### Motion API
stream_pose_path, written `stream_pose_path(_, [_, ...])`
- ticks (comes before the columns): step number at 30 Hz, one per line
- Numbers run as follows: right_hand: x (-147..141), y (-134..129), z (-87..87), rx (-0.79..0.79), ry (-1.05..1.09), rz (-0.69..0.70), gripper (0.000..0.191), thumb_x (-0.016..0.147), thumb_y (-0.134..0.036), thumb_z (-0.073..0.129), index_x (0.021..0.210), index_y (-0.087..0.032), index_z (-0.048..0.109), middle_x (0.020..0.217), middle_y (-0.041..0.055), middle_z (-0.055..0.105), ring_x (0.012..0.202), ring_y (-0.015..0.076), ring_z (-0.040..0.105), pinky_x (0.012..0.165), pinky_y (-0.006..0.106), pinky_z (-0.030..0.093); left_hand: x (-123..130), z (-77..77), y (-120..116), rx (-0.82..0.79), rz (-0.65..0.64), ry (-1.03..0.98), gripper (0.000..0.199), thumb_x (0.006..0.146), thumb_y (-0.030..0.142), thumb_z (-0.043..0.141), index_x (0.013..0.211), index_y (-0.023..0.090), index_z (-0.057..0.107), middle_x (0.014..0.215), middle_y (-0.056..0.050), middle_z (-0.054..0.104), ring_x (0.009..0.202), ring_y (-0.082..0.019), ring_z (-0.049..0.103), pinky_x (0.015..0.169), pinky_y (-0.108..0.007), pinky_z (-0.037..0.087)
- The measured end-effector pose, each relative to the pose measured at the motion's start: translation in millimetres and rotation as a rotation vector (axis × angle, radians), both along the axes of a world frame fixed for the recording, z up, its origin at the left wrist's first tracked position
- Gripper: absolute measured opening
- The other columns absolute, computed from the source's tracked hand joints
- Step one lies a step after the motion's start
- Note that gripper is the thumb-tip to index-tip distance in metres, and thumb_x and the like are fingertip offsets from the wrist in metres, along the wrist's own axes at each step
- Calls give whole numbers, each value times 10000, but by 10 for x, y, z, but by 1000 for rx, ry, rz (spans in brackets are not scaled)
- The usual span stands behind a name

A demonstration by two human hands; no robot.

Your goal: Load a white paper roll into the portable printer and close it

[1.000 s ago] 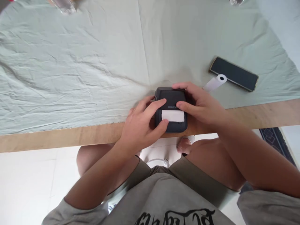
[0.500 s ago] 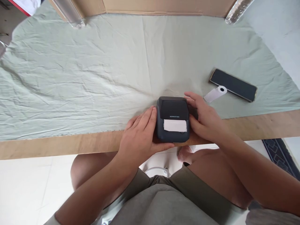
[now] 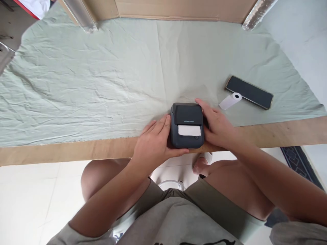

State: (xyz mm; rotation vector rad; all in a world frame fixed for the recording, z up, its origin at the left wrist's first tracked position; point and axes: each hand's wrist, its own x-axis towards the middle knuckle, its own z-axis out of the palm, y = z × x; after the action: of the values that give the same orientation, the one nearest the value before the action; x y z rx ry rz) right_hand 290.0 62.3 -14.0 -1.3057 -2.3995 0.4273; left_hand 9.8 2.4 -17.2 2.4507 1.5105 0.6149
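A small black thermal printer [image 3: 187, 143] sits at the front edge of the table, with a short strip of white paper [image 3: 189, 130] sticking out of its slot. My left hand [image 3: 154, 141] presses along its left side, the thumb reaching under the front edge. On the opposite side, my right hand [image 3: 217, 126] is curled against the printer, one finger at its back right corner. Some of the right fingers are hidden behind the casing. Between them the two hands grip the printer.
To the right, a white paper roll [image 3: 230, 101] stands beside a dark phone [image 3: 249, 92] lying on the pale green cloth [image 3: 114, 75]. Cardboard [image 3: 178, 9] and clear wrapped posts [image 3: 258, 15] border the back. Bare wood [image 3: 288, 133] shows along the front edge.
My right hand has closed in against the printer's right side, where a gap showed before. The left hand keeps its hold. The whole view has shifted slightly.
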Motion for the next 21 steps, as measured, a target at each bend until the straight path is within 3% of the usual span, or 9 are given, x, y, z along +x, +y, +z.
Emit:
stream_pose_path(3, [31,-16,40,-60,48,-21,761,1007,-220,466,1765,-238,399,1312,118,831,1202,333,786,1087,579,621,8,6,-16,-9,19,-8,1178,876,879,822,1663,40,566,1649,-255,675,1480,-421,729,1345,-553,527])
stream_pose_path(7, [53,-91,248,33,150,-114,510,1078,-434,581,1559,-273,635,1466,123,780,1324,333,758,1079,530,634,10,25,-24,-20,32,-32,1054,1042,846,599,1666,-2,553,1676,-251,653,1523,-402,697,1360,-560,504])
stream_pose_path(11, [-20,-118,465,74,102,-3,341,998,-477,725,1268,-274,770,1053,52,805,979,259,775,878,423,636,7,60,-27,-26,3,-40,927,1133,726,455,1661,-29,557,1655,-252,677,1514,-390,702,1356,-563,499])
stream_pose_path(15, [-121,-100,639,-21,128,-94,258,982,-433,741,1193,-286,752,687,-46,672,633,175,644,654,331,550,-12,85,-28,-34,-17,-59,929,1149,726,390,1656,-34,557,1638,-247,693,1501,-383,709,1366,-560,484])
stream_pose_path(18, [-195,-88,740,-74,175,-196,253,1025,-434,708,1233,-298,753,606,-63,673,518,170,616,587,331,509,-23,93,-27,-54,-21,-76,917,1143,732,411,1668,-7,550,1661,-238,678,1528,-377,689,1382,-535,466])
stream_pose_path(21, [-254,-83,731,28,256,-248,231,1067,-399,646,1251,-294,740,628,-46,721,530,187,681,541,326,469,-28,95,-26,-75,-30,-81,913,1136,726,452,1676,-5,539,1677,-247,661,1552,-377,669,1401,-515,438])
